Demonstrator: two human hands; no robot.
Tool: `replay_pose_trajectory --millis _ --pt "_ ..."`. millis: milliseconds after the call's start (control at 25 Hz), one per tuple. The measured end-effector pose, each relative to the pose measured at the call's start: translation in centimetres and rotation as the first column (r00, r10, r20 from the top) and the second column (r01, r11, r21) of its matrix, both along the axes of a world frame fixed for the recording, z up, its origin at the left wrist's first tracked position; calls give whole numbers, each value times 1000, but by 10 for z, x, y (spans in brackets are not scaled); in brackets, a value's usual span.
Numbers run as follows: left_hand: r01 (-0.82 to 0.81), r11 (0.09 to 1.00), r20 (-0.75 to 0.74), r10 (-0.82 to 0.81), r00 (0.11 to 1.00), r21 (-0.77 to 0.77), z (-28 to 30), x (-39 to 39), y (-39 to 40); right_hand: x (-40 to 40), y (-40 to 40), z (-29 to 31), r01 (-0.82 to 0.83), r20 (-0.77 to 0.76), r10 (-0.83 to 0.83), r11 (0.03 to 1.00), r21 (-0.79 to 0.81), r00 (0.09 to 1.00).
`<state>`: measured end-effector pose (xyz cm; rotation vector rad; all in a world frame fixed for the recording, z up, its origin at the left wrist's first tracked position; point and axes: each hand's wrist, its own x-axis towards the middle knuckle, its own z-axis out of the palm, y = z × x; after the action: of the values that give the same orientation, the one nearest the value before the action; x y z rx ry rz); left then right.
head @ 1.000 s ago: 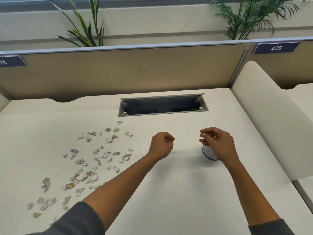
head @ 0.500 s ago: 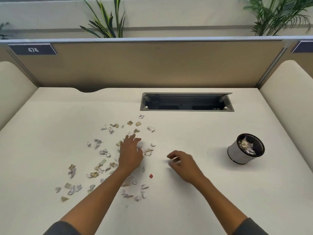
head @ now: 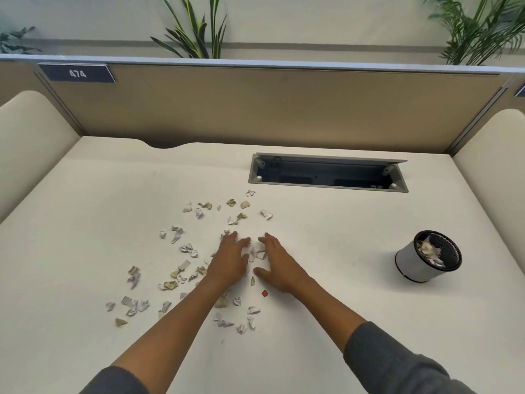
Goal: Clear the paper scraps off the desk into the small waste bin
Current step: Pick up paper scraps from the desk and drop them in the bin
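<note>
Cream desk (head: 326, 280) bounded at the rear by a tan partition (head: 270, 109), whose dark label (head: 77, 73) reads "474"; three plants rise behind it. Your paper scraps (head: 181, 265) lie scattered over the left-centre of the desk: small crumpled pieces, mostly white with grey print, some tan; there are several dozen, too many to count exactly. One small red scrap (head: 264, 293) sits just beside your right wrist. Your left hand (head: 230, 260) and right hand (head: 277, 265) lie palm-down in the middle of the scatter, fingers straight and slightly spread, with a few scraps between them; whether the fingertips press on any scrap cannot be told. One small waste bin (head: 417, 265), white-walled with a black mesh interior, stands tilted well to the right, apart from the scatter, and already holds scraps. One open cable tray (head: 326, 173) is recessed in the desk behind your hands.
</note>
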<state>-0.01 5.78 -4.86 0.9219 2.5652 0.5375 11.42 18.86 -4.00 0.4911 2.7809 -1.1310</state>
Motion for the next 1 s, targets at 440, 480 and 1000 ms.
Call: replay_pose_trajectory --millis 440,480,1000 --pt "-51 998 -131 48 990 -20 13 14 -10 6 -14 -3 -224 -134 266 937 269 955" --pt "-67 997 -140 61 988 -38 14 16 -11 9 -15 -4 -226 -134 278 922 313 951" --pt "-153 987 -36 152 988 -41 30 42 0 69 -1 1 9 -57 6 964 267 998"
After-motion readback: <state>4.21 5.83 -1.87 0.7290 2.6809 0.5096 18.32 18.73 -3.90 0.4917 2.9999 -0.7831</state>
